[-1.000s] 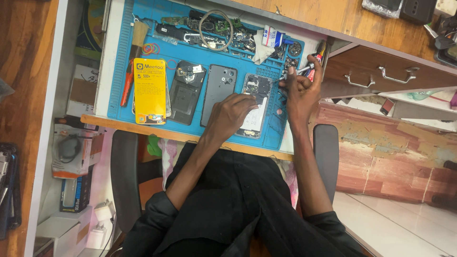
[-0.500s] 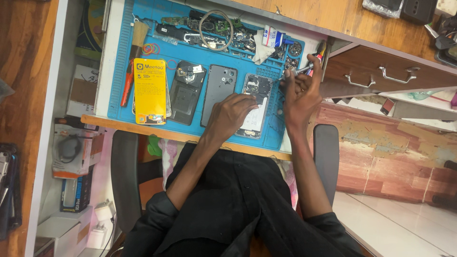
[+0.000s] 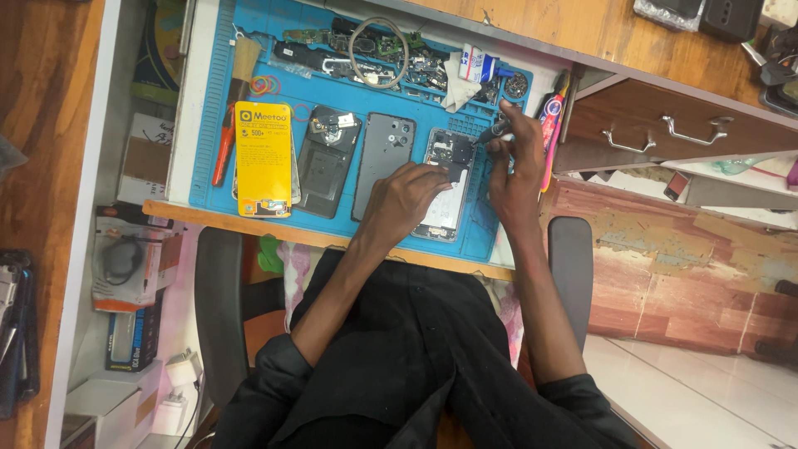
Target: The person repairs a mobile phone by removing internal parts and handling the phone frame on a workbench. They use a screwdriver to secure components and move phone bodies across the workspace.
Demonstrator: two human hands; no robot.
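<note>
The left hand (image 3: 409, 198) lies over the lower middle of the opened silver-framed phone (image 3: 449, 185), hiding what sits beneath its palm. The right hand (image 3: 513, 170) pinches a slim dark tool (image 3: 490, 133) whose tip, just left of the fingers, is too small to make out. Beyond both hands, the heap of dark circuit boards and cables (image 3: 374, 54) blurs into shapes too fine to tell apart. Right of the right hand, the wooden drawer front (image 3: 665, 133) runs out past the frame's edge.

An opened phone (image 3: 447, 179) lies flat, insides up, toward the right of the blue mat, partly covered. A dark screwdriver (image 3: 492, 131) slants down onto its far right corner.
</note>
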